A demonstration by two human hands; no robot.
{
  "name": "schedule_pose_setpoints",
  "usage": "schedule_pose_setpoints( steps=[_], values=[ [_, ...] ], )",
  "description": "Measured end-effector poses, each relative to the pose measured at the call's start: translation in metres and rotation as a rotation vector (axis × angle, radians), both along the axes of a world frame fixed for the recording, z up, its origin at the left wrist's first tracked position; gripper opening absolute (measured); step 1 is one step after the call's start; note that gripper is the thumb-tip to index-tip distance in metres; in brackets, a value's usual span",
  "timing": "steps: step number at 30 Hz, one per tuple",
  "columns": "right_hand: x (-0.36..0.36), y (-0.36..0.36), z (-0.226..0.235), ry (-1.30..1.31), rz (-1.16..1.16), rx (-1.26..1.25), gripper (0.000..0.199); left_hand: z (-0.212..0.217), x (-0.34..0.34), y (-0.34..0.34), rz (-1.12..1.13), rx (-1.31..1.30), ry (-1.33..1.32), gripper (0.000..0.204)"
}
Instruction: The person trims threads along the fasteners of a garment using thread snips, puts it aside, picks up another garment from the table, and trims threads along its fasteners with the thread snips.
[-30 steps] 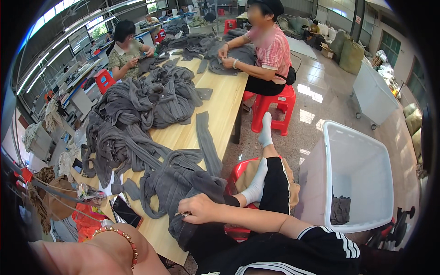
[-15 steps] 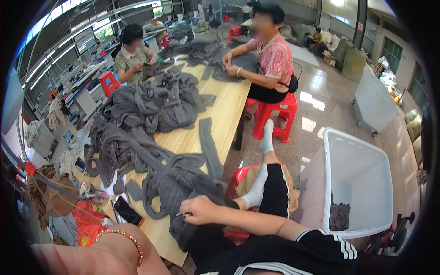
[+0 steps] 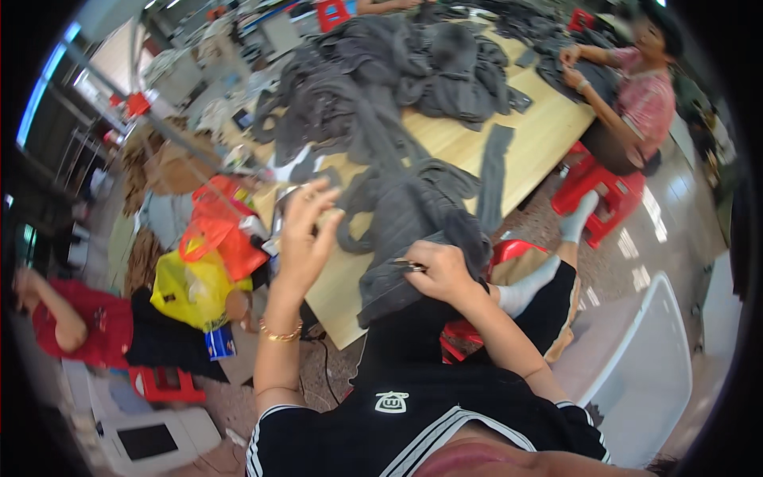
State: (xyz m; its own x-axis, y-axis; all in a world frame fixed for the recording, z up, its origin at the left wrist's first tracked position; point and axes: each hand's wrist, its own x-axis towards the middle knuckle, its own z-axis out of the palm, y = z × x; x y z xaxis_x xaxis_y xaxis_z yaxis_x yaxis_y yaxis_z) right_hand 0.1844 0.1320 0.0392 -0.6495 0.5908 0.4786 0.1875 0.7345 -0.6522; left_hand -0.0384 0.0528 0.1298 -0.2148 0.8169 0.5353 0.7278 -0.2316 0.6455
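My left hand (image 3: 307, 226) is raised over the table's near left edge, its fingers apart and a little blurred, with nothing seen in it. My right hand (image 3: 439, 270) is closed on a small dark metal tool (image 3: 410, 265); its kind is too blurred to tell. That hand rests on a dark grey quilted garment (image 3: 413, 211), which hangs over the table edge onto my lap. A flat grey fabric strip (image 3: 494, 171) lies to the right of the garment.
Grey garments (image 3: 342, 79) are heaped across the wooden table (image 3: 453, 135). A co-worker (image 3: 648, 99) sits at the far right on a red stool (image 3: 598, 191). Left are yellow (image 3: 191, 286) and orange bags (image 3: 222, 230) and a person in red (image 3: 87, 326). A white bin (image 3: 636, 366) stands right.
My left hand has come up from the lower left to above the table edge, fingers spread. My right hand stays on the garment. The view has turned down and to the left.
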Motion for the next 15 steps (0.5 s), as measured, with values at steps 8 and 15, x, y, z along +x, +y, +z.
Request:
schedule_pose_setpoints(
  steps=[8,15],
  values=[
    [-0.003,-0.010,0.000,0.030,0.002,-0.037,0.008,-0.145,0.053,-0.061,-0.052,-0.396,-0.747,0.038],
    [0.009,0.001,-0.010,-0.026,-0.033,-0.034,0.011,-0.182,0.077,-0.054,-0.008,-0.325,-0.565,0.041]
  ],
)
